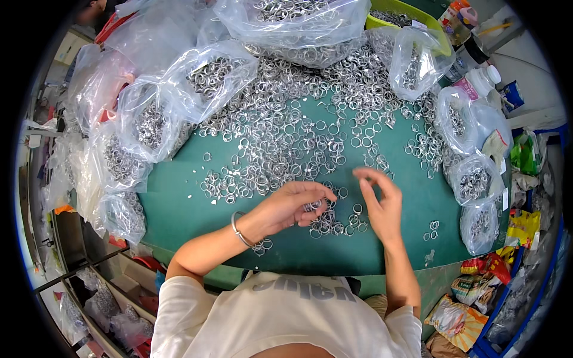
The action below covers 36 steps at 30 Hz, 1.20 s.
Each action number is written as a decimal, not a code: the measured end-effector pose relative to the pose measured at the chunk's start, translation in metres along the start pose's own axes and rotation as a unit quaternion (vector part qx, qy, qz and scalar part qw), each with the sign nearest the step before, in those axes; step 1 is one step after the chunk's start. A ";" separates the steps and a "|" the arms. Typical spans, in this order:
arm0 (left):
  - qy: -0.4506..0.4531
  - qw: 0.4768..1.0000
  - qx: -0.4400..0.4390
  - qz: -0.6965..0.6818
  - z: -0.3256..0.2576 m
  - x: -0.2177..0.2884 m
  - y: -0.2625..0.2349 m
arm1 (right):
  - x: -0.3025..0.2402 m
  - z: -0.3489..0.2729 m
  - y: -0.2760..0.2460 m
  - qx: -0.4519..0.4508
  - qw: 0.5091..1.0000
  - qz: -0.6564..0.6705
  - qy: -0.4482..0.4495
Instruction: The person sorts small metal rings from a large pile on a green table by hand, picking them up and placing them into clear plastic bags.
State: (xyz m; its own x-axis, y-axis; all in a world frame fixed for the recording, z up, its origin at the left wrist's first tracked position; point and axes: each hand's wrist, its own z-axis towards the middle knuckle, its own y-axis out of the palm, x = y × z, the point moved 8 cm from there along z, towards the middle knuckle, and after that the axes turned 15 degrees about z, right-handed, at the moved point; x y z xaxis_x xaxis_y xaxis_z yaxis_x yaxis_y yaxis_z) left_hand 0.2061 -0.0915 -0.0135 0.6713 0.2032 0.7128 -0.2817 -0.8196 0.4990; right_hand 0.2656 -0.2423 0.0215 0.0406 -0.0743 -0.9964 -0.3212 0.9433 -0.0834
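My left hand, with a bangle on its wrist, is curled closed around a few silver rings over the near part of the green table. To its right, my right hand is held up with fingers bent and apart, and nothing shows in it. A small pile of rings lies beneath and between the two hands. Beyond them spreads a large heap of loose silver rings, thickest toward the back.
Clear plastic bags of rings line the left side, such as one bag, and the right side, such as another bag. A large full bag stands at the back beside a yellow-green bin. A white bottle is at back right.
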 end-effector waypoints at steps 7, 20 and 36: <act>0.204 0.794 0.266 0.506 0.001 0.071 -0.035 | 0.003 0.033 0.053 -0.162 0.931 -0.289 -0.152; 0.298 0.654 0.225 0.657 0.031 0.072 -0.009 | -0.003 0.002 -0.011 -0.041 0.965 -0.243 -0.084; 0.272 0.624 0.228 0.696 0.034 0.063 -0.004 | -0.001 0.007 0.011 -0.082 0.945 -0.292 -0.125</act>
State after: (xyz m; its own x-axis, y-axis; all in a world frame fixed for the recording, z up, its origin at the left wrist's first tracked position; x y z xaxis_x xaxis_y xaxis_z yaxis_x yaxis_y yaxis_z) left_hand 0.2727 -0.0930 0.0125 -0.3729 -0.8255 0.4237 -0.0240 -0.4479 -0.8938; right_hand 0.2686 -0.2299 0.0221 0.4712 -0.4686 -0.7473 -0.3164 0.7010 -0.6391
